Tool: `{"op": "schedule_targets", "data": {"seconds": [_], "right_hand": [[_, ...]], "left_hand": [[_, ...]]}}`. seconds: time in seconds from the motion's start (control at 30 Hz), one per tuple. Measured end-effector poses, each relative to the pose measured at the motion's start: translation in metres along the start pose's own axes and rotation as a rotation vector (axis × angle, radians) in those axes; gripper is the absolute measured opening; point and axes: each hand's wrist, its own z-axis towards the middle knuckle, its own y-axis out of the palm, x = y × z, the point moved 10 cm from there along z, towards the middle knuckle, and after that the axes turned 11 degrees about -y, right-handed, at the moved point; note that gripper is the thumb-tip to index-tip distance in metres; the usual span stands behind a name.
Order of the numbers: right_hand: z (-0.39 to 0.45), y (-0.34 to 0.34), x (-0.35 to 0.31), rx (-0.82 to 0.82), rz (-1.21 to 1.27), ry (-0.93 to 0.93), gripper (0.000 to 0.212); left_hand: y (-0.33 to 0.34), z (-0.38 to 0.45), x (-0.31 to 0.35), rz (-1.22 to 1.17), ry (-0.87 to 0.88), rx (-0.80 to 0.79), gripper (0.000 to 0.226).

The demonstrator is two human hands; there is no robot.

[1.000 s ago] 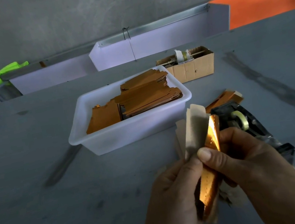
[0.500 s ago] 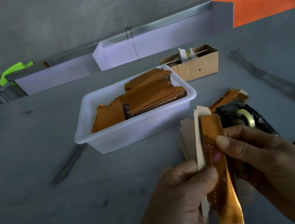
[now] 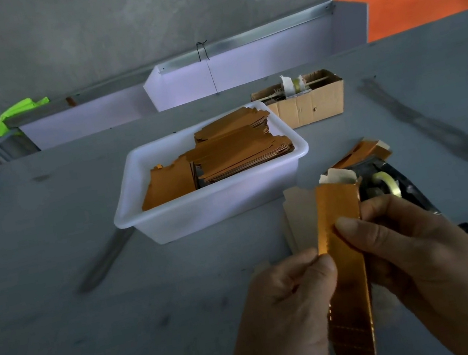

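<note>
Both hands hold a flat gold carton blank (image 3: 337, 212) upright above the grey table (image 3: 96, 326). My left hand (image 3: 283, 306) pinches its left edge between thumb and fingers. My right hand (image 3: 423, 263) grips its right side, thumb pressed on the gold face. The blank's pale inner flaps stick out at the top and left. Behind it stands a black tape dispenser (image 3: 396, 183) with a clear tape roll. A white plastic tub (image 3: 195, 212) holds stacks of several flat gold blanks (image 3: 240, 151).
A few gold blanks (image 3: 362, 151) lie on the table beyond the dispenser. A small cardboard box (image 3: 310, 104) with a tape spool sits behind the tub. White trays (image 3: 239, 73) line the far edge, with a green object (image 3: 18, 112) far left.
The blank has turned from edge-on to face me with its gold side. My right thumb has slid onto that face, and my left hand now pinches the left edge.
</note>
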Motion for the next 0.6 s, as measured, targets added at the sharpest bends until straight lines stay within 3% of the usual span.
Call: {"op": "schedule_targets", "data": {"seconds": [0.23, 0.47, 0.6], "right_hand": [[0.000, 0.007, -0.002, -0.108, -0.015, -0.056, 0.064], [-0.002, 0.007, 0.001, -0.107, 0.027, -0.029, 0.036], [-0.003, 0.013, 0.000, -0.134, 0.120, 0.010, 0.033]], "left_hand": [[0.004, 0.001, 0.003, -0.093, 0.034, -0.101, 0.032], [0.000, 0.007, -0.004, -0.117, -0.027, -0.111, 0.046], [0.008, 0.005, -0.009, -0.167, -0.108, -0.178, 0.045]]}}
